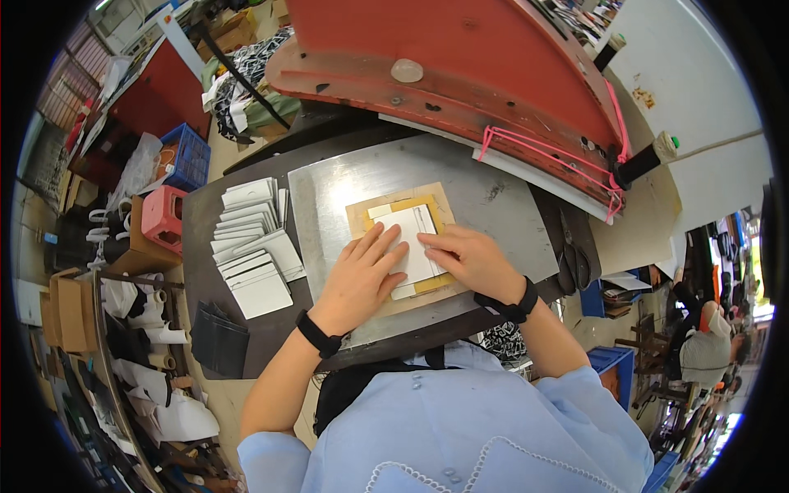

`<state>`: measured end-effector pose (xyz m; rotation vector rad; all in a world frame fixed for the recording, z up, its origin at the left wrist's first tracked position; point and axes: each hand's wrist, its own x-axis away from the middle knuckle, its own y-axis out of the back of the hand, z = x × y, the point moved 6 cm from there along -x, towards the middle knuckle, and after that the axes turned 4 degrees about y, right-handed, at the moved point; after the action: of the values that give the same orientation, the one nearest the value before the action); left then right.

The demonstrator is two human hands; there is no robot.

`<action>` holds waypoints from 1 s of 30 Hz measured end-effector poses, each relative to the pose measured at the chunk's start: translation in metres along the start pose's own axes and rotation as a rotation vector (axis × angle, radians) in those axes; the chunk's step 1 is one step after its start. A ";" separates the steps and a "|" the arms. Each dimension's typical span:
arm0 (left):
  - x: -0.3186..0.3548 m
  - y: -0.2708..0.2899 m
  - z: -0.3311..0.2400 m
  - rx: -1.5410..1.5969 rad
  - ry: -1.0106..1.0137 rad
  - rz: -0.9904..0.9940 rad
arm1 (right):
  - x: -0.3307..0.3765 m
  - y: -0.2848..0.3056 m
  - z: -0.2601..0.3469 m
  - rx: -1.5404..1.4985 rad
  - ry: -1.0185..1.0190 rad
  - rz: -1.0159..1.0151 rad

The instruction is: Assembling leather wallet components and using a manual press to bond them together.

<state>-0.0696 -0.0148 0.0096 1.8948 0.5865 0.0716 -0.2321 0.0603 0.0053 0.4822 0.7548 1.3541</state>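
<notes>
In the head view, the metal plate (pixel 509 205) lies on the dark worktop (pixel 205 226). Near the plate's middle, a white card (pixel 404 223) rests on a yellow board (pixel 432 285). The left hand (pixel 362 275) has its fingers spread over the card's left side, gripping nothing; the right hand's (pixel 470 263) fingers are bunched at its right edge, and whether they pinch it I cannot tell. White pieces (pixel 259 283) overlap left of the plate; scissors (pixel 573 264) lie right of it.
</notes>
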 end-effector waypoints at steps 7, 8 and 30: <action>-0.004 0.003 -0.007 -0.107 -0.018 0.007 | -0.001 -0.004 0.012 0.253 0.214 -0.104; -0.004 0.004 -0.007 -0.110 -0.020 0.006 | 0.000 -0.006 0.015 0.319 0.273 -0.124; -0.006 0.000 -0.013 -0.253 -0.047 0.043 | 0.056 -0.007 0.038 0.462 0.324 -0.067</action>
<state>-0.0786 -0.0062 0.0164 1.6591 0.4810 0.1227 -0.1981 0.1184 0.0148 0.5991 1.3544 1.2064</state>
